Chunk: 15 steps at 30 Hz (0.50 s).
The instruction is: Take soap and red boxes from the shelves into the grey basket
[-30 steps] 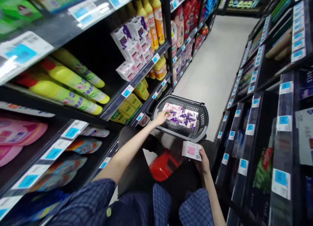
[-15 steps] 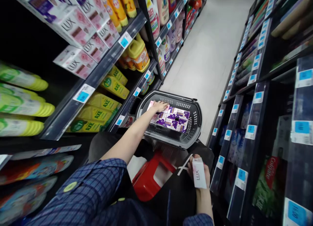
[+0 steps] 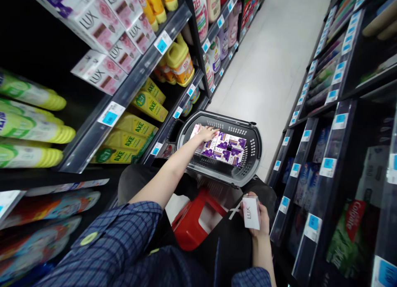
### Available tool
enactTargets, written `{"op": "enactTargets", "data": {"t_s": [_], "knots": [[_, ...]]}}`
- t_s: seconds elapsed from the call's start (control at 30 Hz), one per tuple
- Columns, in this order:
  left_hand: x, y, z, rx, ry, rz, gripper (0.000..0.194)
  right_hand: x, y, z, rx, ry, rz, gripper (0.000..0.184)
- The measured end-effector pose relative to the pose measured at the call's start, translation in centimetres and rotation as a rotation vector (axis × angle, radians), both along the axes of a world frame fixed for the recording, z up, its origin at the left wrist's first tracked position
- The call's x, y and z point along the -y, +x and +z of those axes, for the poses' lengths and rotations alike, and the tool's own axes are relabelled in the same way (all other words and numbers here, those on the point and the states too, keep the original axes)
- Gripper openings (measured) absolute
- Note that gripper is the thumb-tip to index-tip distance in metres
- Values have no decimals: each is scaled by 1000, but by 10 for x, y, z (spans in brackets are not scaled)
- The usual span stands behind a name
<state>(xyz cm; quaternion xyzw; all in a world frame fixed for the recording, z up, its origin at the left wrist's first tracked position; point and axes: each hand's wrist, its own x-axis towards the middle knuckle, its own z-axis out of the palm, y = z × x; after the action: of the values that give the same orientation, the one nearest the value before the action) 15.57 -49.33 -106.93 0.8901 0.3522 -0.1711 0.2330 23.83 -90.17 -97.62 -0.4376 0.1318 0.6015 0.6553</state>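
My left hand [image 3: 208,134] reaches into the grey basket [image 3: 182,123] and rests on the soap boxes there, fingers stretched over their tops. Beside and partly under it shows a pink-and-white soap box [image 3: 196,131]. To its right lie several purple-and-white soap boxes [image 3: 231,145], packed side by side. My right hand [image 3: 263,218], low on the right above my knee, is closed around a white LUX soap box [image 3: 251,212] with one plain face toward me. What lies directly beneath my left palm is hidden.
Left shelves hold stacked LUX boxes [image 3: 102,72], yellow AXE bottles [image 3: 150,105] and yellow jugs [image 3: 180,63]. Price-tagged shelves [image 3: 310,229] line the right side. A red plastic object with a handle [image 3: 194,225] is between my legs. The pale aisle floor [image 3: 263,59] runs ahead.
The view has shifted slightly, moving the shelves and basket a little right in the picture. My left hand stays on the boxes; the soap box in my right hand is tilted slightly differently.
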Motion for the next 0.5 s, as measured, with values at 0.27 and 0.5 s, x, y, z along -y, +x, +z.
{"op": "enactTargets", "data": {"t_s": [0.27, 0.5], "knots": [[8, -1, 14, 159, 85, 117, 54, 0, 1, -2, 36, -9, -6, 36], [78, -56, 59, 539, -71, 303, 40, -2, 3, -6, 37, -1, -5, 31]]}}
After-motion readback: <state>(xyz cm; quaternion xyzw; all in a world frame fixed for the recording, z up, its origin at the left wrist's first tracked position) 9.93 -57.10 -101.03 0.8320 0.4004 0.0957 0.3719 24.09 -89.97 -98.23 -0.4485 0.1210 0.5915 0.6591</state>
